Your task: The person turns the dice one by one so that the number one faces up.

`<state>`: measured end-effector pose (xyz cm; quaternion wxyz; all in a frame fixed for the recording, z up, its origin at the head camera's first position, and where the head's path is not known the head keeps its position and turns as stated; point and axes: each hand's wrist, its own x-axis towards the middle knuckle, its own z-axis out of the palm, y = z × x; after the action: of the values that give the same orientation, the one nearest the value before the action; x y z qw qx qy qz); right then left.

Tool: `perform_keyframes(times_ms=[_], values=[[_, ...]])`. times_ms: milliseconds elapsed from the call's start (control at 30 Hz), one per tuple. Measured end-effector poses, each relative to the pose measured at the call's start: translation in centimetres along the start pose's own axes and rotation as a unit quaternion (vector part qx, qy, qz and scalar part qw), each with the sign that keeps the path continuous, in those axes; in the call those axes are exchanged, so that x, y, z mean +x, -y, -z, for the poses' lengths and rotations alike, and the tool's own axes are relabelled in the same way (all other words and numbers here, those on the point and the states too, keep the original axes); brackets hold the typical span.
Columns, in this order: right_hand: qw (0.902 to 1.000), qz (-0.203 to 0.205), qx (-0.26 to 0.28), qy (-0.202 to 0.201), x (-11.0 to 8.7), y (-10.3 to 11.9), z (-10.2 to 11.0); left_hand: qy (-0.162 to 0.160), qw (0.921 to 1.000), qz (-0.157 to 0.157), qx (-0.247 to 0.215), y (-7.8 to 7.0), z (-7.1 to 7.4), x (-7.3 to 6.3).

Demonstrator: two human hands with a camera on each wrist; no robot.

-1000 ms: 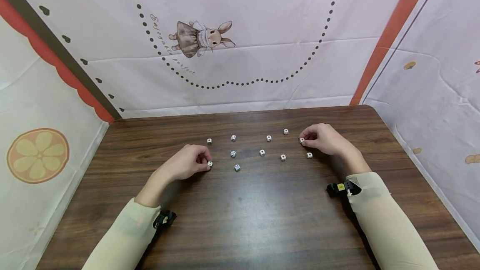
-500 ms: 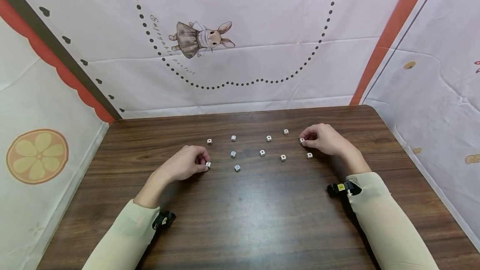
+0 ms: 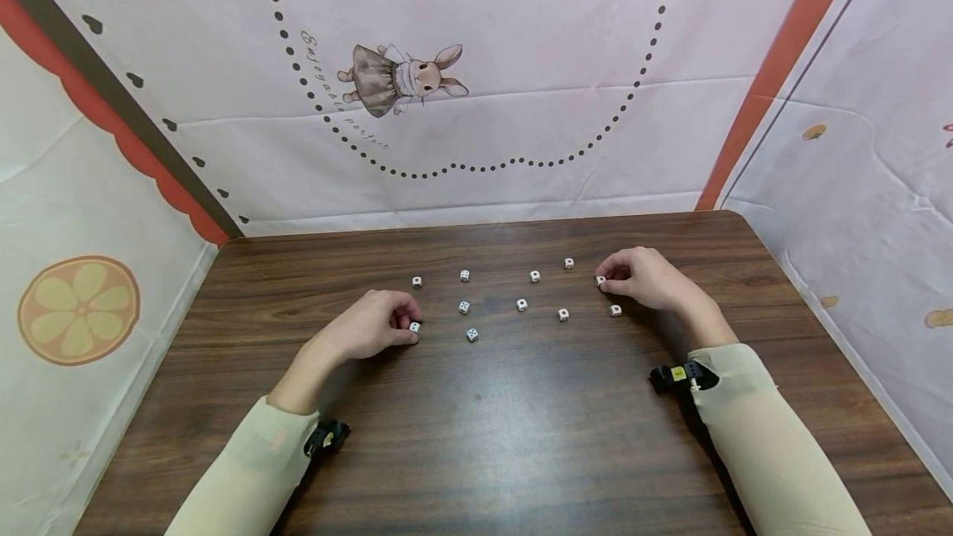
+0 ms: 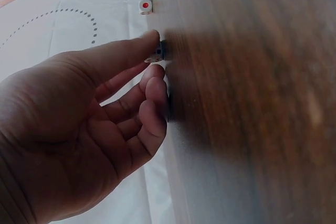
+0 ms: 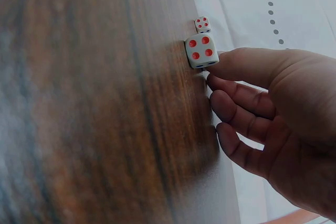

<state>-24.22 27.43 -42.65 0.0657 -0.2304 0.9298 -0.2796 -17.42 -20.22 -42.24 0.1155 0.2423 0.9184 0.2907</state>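
Note:
My left hand pinches a small white die between thumb and fingertips, low at the wooden table. In the left wrist view the thumb covers much of this die. My right hand holds another white die between its thumb and fingers at the right end of the group. From the right wrist, a die with four red pips stands in front of the thumb tip and hides the held one. That nearer die lies just below the right hand in the head view.
Several more white dice lie spread between the hands, among them one near the left fingers, one in the middle and one at the back. Printed cloth hangs behind the brown table and along both sides.
The die in the left fingers has turned and shifted slightly, and the left fingertips have adjusted around it. The right hand and the loose dice have stayed in place.

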Motion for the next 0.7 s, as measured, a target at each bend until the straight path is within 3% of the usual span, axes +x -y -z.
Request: perform_keyframes(times_ms=[400,700], values=[[1.0,0.005,0.001,-0.001,-0.01,0.0,0.03,0.0,1.0,-0.003,0.003,-0.2,-0.16,0.03],[1.0,0.004,0.0,-0.002,-0.04,-0.02,0.03,-0.005,0.9999,0.015,-0.005,-0.23,-0.06,-0.08]])
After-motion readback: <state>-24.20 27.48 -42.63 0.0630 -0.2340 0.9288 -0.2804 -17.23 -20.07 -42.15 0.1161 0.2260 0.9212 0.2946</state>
